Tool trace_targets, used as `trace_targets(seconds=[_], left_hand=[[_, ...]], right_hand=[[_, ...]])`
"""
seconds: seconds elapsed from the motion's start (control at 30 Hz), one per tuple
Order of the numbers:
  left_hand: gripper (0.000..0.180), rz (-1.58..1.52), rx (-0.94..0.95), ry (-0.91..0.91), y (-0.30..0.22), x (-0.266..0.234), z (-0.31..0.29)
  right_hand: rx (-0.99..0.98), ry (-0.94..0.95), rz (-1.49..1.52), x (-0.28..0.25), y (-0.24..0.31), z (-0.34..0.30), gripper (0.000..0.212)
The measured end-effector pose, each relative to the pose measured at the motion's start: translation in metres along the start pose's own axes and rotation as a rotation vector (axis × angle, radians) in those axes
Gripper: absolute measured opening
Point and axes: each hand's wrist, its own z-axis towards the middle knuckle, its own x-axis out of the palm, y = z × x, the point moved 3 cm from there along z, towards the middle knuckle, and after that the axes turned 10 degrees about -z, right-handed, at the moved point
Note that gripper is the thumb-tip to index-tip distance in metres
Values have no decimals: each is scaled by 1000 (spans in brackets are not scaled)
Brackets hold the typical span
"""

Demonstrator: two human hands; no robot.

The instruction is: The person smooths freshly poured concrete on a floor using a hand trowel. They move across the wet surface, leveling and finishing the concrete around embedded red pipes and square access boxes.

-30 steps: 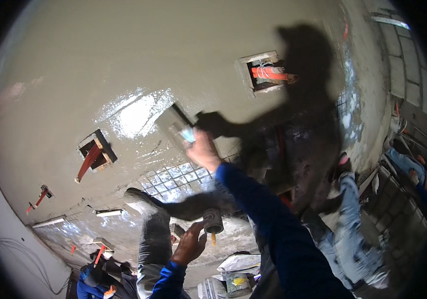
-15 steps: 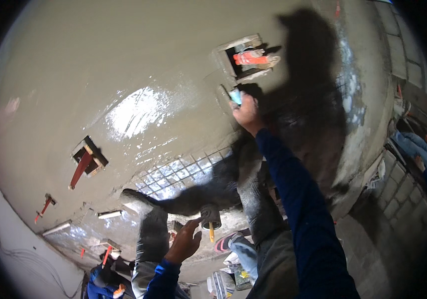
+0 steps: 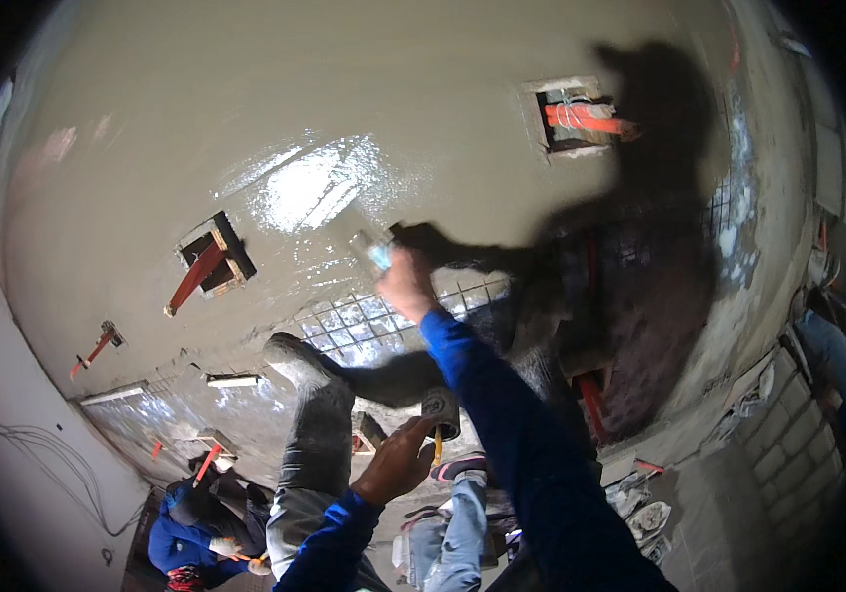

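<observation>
My right hand (image 3: 408, 284) is closed around the light-blue handle of a trowel (image 3: 375, 253), whose blade lies against the wet grey plaster (image 3: 442, 168), blurred by motion. Below the trowel, a strip of wire mesh (image 3: 359, 326) shows where the plaster stops. My left hand (image 3: 395, 464) reaches out, fingers loosely stretched, beside a dark round pot (image 3: 441, 409). A yellow handle (image 3: 438, 444) sticks out of this pot, close to my fingertips. I see nothing held in the left hand, though its palm is hidden.
Framed openings hold orange pipes (image 3: 590, 118) at the upper right and a red pipe (image 3: 198, 276) at the left. A co-worker in blue (image 3: 181, 533) is low on the left. Block masonry (image 3: 788, 424) and another person (image 3: 827, 350) are at the right. Cables (image 3: 48, 449) hang lower left.
My right hand has swept the trowel left and down, from beside the upper opening to above the mesh. The view has shifted, and my left hand stays near the pot.
</observation>
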Motion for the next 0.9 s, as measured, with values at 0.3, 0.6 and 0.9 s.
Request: trace_targets(seconds=[0.3,0.6,0.9], left_hand=[[47,-110,-55,-38,17,-20,-38],[48,-172,-16,-55,31,-49,-67],[53,-178,47,-81,26,-70,-84]], right_hand=[[-40,-224,374,-61,-55,24,23],[123,-300,161,-205,-124,122,16],[0,-10,108,-123,0,153,14]])
